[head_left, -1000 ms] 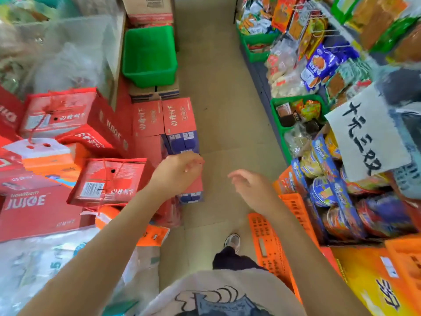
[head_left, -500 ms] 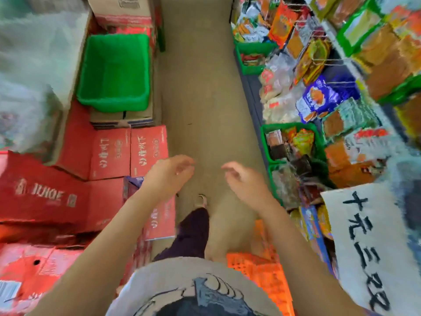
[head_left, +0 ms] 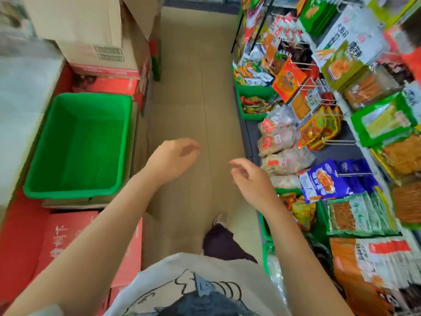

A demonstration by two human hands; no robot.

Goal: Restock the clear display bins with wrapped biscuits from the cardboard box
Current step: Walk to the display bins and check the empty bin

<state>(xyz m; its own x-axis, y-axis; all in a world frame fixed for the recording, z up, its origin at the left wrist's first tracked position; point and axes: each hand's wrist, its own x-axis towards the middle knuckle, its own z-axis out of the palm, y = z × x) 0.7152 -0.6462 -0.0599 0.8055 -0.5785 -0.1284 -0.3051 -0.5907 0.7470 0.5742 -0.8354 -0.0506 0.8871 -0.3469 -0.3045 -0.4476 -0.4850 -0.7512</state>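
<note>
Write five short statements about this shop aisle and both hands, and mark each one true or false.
1. Both hands hold nothing. True: the left hand and the right hand hang over the floor with loosely curled fingers.
2. The green basket on the left is full of snack packets. False: nothing shows inside it.
3. The green basket sits on top of stacked cartons. True.
4. The blue snack bag lies on the floor. False: it is among the goods on the right-hand shelving.
5. The right hand grips a cardboard box. False: the open cardboard box stands far off at upper left, untouched.
</note>
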